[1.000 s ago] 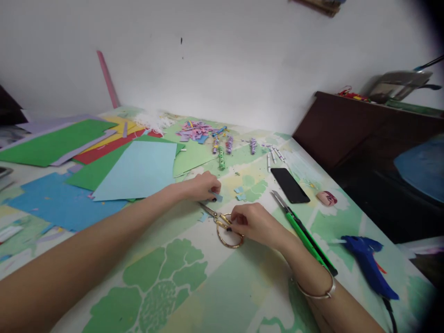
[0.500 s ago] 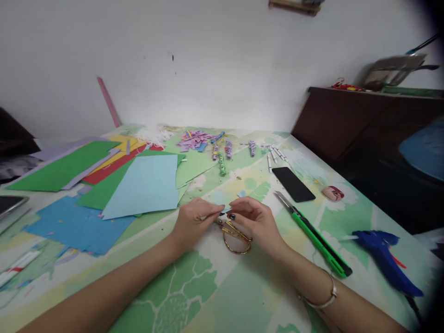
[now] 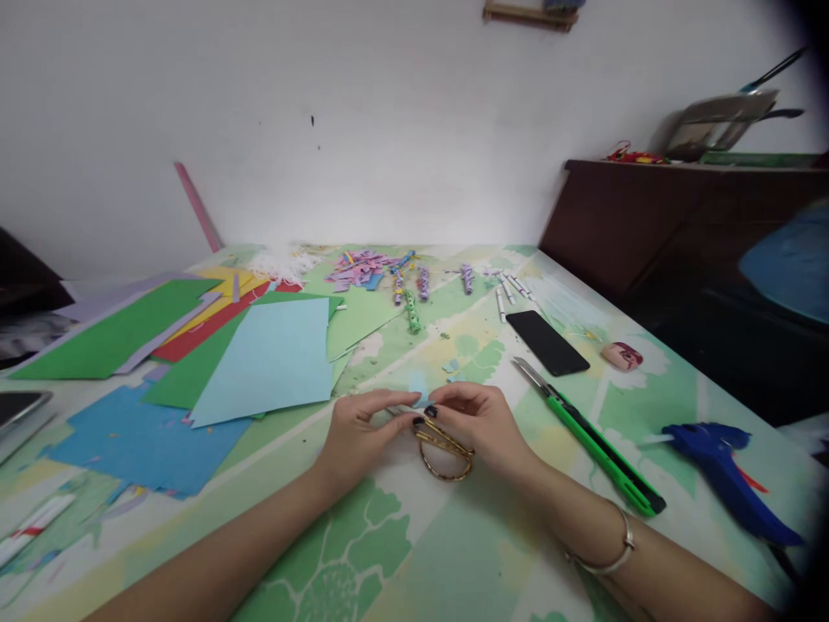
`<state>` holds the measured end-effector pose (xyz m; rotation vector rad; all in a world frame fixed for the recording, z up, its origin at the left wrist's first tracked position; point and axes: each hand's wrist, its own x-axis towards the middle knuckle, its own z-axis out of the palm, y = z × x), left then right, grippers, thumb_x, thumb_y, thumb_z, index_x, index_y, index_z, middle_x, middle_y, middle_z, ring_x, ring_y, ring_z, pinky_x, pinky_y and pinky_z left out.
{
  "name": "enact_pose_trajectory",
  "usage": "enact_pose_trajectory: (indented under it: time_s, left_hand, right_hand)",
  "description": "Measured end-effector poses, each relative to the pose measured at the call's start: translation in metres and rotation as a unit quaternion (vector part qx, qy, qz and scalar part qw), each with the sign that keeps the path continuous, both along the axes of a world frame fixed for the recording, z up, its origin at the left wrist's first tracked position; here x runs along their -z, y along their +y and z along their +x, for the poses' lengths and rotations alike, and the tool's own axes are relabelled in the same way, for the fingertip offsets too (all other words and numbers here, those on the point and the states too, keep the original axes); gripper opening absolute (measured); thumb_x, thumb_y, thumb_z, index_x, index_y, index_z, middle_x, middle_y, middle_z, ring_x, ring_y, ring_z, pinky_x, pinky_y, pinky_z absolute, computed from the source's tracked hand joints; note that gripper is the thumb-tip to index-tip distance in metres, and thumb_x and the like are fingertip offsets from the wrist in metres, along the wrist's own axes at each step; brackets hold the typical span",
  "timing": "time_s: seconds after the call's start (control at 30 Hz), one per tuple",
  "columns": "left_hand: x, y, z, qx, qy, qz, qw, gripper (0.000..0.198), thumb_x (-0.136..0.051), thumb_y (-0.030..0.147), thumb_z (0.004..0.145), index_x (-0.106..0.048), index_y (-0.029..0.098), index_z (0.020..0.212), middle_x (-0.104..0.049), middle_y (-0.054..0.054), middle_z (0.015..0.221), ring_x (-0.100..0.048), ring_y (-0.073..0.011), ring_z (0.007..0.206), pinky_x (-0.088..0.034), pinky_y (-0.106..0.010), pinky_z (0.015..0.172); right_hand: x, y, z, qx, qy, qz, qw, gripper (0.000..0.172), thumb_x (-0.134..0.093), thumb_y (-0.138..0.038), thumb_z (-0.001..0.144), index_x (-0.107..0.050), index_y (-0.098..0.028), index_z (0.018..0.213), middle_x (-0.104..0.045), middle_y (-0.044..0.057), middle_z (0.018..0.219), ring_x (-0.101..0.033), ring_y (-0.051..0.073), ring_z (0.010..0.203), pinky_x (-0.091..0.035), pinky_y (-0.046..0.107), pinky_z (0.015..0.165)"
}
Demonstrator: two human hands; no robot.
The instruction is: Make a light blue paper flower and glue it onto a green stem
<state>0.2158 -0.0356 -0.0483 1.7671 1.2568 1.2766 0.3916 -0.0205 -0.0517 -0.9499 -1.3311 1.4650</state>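
A small piece of light blue paper is pinched between the fingertips of both hands, just above the tablecloth. My left hand holds it from the left with thumb and forefinger. From the other side, the thumb and fingers of my right hand close on it; its far edge is blurred. Directly beneath the fingertips lie gold-handled scissors, their blades mostly hidden by the hands. Tiny light blue scraps rest just beyond my right hand.
Coloured paper sheets spread across the left. Patterned paper rolls stand or lie at the back beside a heap of paper strips. To the right are a black phone, a green cutter and a blue glue gun.
The fingers of my left hand have opened out a little, with thumb and forefinger further apart. More of the light blue piece shows above the fingertips. The view has shifted slightly.
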Motion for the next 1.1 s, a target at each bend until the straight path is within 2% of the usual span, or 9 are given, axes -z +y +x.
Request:
enact_pose_trajectory:
  time_s: [0.37, 0.63, 1.1]
  left_hand:
    - [-0.0007, -0.0057, 0.0069, -0.007, -0.061, -0.025, 0.998, 0.009, -0.068, 0.021, 0.070, -0.073, 0.023, 0.076, -0.073, -0.003, 0.078, -0.065, -0.0183, 0.074, -0.051, -0.030, 0.074]
    - [-0.0024, -0.0060, 0.0101, -0.014, -0.149, -0.101, 0.984, 0.007, -0.070, 0.020, 0.064, -0.067, 0.017, 0.068, -0.069, -0.003, 0.075, -0.063, -0.0153, 0.072, -0.051, -0.026, 0.069]
    - [0.0000, -0.0050, 0.0104, -0.010, -0.179, -0.145, 0.973, 0.016, -0.072, 0.020, 0.064, -0.058, 0.016, 0.069, -0.060, 0.002, 0.069, -0.057, -0.0094, 0.065, -0.047, -0.020, 0.063]
  right_hand:
    - [0.0016, -0.0017, -0.0025, -0.001, -0.012, 0.030, 0.999, 0.015, -0.070, -0.029, 0.065, -0.062, -0.016, 0.069, -0.061, 0.000, 0.064, -0.057, 0.011, 0.059, -0.046, 0.023, 0.057]
    - [-0.0016, -0.0035, -0.0052, 0.009, -0.036, 0.053, 0.998, 0.013, -0.069, -0.022, 0.062, -0.058, -0.016, 0.061, -0.057, -0.001, 0.061, -0.053, 0.010, 0.057, -0.044, 0.023, 0.057]
    - [0.0002, -0.0037, -0.0077, 0.016, 0.012, 0.022, 1.000, 0.023, -0.071, -0.025, 0.061, -0.050, -0.018, 0.068, -0.054, -0.004, 0.066, -0.051, 0.008, 0.058, -0.041, 0.021, 0.056]
